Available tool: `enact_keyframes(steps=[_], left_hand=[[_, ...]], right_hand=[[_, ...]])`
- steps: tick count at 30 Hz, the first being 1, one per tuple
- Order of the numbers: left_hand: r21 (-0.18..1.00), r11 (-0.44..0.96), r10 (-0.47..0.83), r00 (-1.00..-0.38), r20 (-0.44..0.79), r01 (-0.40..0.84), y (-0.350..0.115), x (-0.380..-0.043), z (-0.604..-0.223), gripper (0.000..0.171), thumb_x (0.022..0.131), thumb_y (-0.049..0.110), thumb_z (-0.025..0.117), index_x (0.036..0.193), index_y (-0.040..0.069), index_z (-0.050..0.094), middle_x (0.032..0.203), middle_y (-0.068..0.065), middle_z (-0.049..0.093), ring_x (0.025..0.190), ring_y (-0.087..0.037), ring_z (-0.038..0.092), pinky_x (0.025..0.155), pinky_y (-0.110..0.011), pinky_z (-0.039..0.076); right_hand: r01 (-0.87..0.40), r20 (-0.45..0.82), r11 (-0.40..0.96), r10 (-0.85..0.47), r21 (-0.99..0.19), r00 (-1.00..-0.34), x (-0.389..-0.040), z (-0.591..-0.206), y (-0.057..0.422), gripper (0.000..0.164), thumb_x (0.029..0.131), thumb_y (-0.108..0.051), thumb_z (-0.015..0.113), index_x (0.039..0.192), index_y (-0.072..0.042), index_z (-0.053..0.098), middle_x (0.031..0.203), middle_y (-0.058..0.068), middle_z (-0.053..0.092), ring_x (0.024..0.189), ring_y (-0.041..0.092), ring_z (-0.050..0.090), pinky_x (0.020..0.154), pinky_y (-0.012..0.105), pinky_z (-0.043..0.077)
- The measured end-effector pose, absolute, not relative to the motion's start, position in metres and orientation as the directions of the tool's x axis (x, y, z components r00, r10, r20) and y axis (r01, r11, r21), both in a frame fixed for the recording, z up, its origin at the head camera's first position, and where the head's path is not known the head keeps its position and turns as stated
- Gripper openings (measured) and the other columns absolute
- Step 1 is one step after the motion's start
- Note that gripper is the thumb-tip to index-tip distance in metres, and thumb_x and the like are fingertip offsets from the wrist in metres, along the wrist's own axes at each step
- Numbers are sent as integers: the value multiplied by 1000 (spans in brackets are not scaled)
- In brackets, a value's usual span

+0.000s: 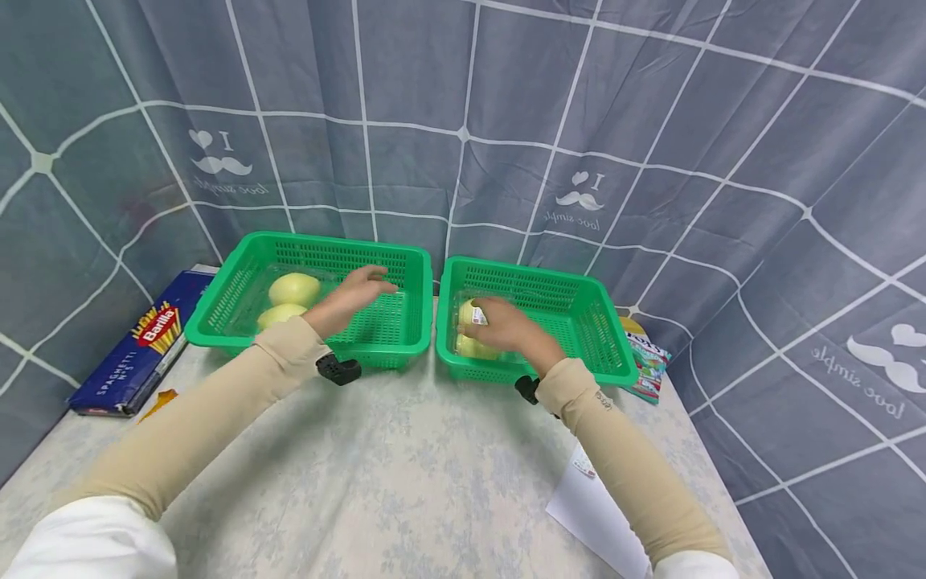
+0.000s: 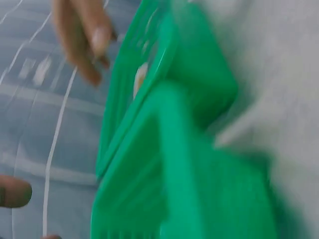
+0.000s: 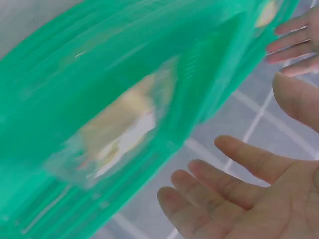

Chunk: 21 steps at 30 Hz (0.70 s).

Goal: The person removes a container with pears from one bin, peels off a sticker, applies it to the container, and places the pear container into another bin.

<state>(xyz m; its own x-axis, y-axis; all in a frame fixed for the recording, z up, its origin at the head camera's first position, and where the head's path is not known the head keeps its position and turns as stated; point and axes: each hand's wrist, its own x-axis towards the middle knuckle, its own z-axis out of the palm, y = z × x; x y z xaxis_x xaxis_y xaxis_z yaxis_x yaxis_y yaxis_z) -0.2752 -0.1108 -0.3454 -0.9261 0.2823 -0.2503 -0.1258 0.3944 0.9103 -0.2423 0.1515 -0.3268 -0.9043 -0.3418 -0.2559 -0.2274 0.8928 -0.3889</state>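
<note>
My left hand [image 1: 353,297] is over the left green basket [image 1: 415,305], fingers apart and holding nothing. Two pale yellow round fruits [image 1: 295,289] lie on clear plastic in that basket, to the left of the hand. Over the right green basket [image 1: 611,322] is my right hand [image 1: 508,326], overlapping a pale yellow pack [image 1: 477,348] at the basket's left end. In the right wrist view the right hand [image 3: 249,194] shows its palm with fingers spread, apart from the clear plastic pack [image 3: 119,124], which has a white label. Motion blurs the pack's contents.
A blue spaghetti box [image 1: 155,338] lies left of the left basket, an orange piece [image 1: 157,402] beside it. At the right basket's right end is a colourful packet [image 1: 647,362]. White paper [image 1: 593,515] lies under my right forearm. A grey curtain [image 1: 463,96] hangs behind.
</note>
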Motion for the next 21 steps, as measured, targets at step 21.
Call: enact_keyframes(steps=[21], left_hand=[[704, 703, 125, -956, -265, -103, -244, -294, -357, 79, 107, 32, 36, 156, -11, -7, 161, -39, -1, 148, -58, 7, 121, -68, 19]], right_hand=[[-265, -410, 781, -544, -565, -732, -258, -304, 69, 65, 103, -46, 51, 158, -17, 32, 167, 3, 27, 155, 26, 25, 123, 46, 32]])
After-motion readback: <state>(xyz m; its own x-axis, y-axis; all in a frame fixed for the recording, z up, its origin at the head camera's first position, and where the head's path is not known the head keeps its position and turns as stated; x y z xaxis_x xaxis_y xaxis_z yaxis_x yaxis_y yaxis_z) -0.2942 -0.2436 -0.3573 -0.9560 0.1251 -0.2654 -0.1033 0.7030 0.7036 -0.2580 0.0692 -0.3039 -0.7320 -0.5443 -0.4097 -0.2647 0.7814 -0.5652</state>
